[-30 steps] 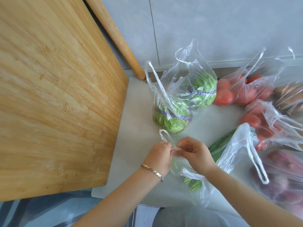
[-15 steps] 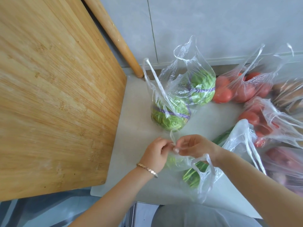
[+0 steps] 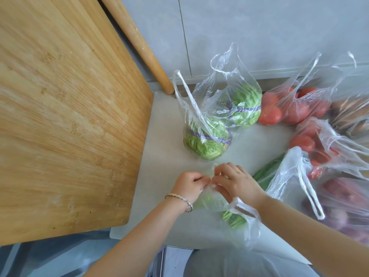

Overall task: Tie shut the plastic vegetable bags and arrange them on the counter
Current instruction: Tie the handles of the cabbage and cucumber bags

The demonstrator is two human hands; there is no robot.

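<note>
A clear plastic bag of green vegetables (image 3: 235,216) lies on the pale counter (image 3: 159,176) near its front edge. My left hand (image 3: 189,183) and my right hand (image 3: 237,182) meet just above it, each pinching one of its thin handles. The fingertips nearly touch. A second handle loop (image 3: 244,208) hangs over my right wrist. Behind my hands stands an open bag of two lettuce heads (image 3: 217,120) with purple bands, handles upright.
A large bamboo board (image 3: 65,116) covers the left side, and a wooden rolling pin (image 3: 139,43) leans on the wall. Open bags of tomatoes (image 3: 293,108) (image 3: 317,142), a bag of green stalks (image 3: 287,176), brown vegetables (image 3: 351,114) and reddish ones (image 3: 347,204) crowd the right.
My hands have drawn close together over the green vegetable bag, and its upright handle loop has been pulled down between my fingers. One loop has slid onto my right wrist.
</note>
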